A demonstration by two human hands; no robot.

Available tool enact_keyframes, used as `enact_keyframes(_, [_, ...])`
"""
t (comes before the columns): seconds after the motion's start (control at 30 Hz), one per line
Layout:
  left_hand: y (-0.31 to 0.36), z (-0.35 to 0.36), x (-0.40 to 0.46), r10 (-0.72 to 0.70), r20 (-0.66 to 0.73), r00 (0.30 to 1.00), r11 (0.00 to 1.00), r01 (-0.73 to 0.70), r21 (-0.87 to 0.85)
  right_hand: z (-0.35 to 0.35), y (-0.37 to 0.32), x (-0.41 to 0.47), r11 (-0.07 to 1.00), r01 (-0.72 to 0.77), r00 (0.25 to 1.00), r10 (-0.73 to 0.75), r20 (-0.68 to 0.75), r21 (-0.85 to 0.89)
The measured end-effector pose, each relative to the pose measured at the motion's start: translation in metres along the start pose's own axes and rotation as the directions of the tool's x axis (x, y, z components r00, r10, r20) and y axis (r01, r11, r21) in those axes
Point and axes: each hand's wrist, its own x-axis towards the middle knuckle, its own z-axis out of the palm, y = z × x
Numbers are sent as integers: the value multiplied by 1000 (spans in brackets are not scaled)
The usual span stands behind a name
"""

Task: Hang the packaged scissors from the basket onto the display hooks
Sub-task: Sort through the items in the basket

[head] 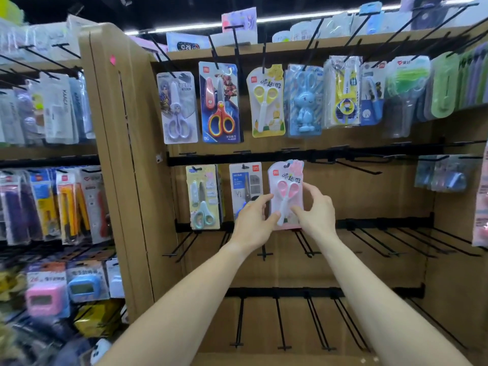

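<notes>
Head view: pink scissors pack (286, 194) held upright against middle hook rail (369, 154), just right of blue-carded pack (245, 180). Left hand (253, 220) pinching lower left edge, right hand (314, 207) pinching right edge, both grips clamped on card. Long axis vertical; handles up, blades down, hang tab topmost at rail level. Whether tab already sits on a hook: cannot tell. Judged light, stiff card under slick, slightly springy blister; best taken by card edges, clear of tab. Basket not in view. Lower hooks (303, 244) bare
</notes>
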Motion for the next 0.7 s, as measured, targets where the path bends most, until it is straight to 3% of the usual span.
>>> enact_keyframes(0.07, [-13, -6, -17, 34, 11, 999, 998, -35, 54, 3, 3, -20, 996, 55, 998, -58, -40, -68])
enact_keyframes(0.17, [-39, -25, -55, 74, -1, 997, 986, -73, 150, 16, -6, -71, 979, 205, 978, -205, -38, 4])
enact_keyframes(0.23, [-61, -43, -90, 74, -22, 997, 977, -68, 203, 35, -10, -111, 959, 272, 961, -275, 26, 80])
enact_keyframes(0.33, [-102, -71, -153, 58, -19, 998, 950, -49, 309, 75, -13, -176, 946, 246, 939, -287, 190, 212])
enact_keyframes(0.53, [-199, -120, -312, -207, -20, 978, 846, 189, 499, 166, 3, -317, 951, 58, 793, -228, 565, 302])
enact_keyframes(0.7, [-249, -127, -429, -476, -65, 877, 742, 440, 505, 212, 39, -420, 980, -60, 632, -109, 767, 189])
